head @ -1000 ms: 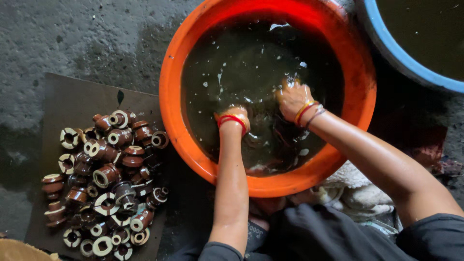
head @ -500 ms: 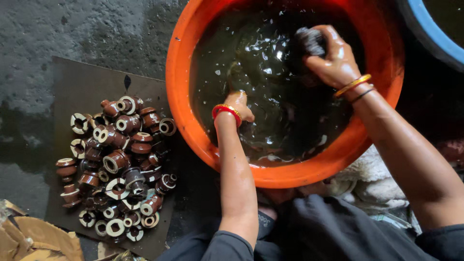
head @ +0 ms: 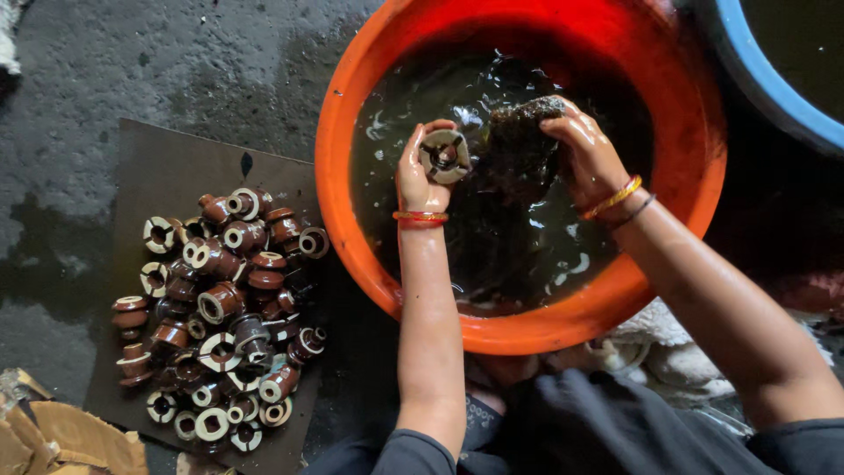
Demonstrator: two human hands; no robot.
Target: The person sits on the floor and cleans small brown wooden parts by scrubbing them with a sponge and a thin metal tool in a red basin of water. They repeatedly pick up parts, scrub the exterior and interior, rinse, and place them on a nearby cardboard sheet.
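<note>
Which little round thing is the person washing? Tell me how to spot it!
Find the big orange tub of dark water. Above the water, the left hand holds one small brown-and-cream spool. Unlike the pile of spools on the dark board, it is wet and alone, beside the dark scrubber.

Head cam, sole view, looks steeply down, close over orange tub & floor.

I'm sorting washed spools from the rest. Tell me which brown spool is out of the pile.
The spool held in the left hand over the orange tub; all others lie heaped on the dark board.
</note>
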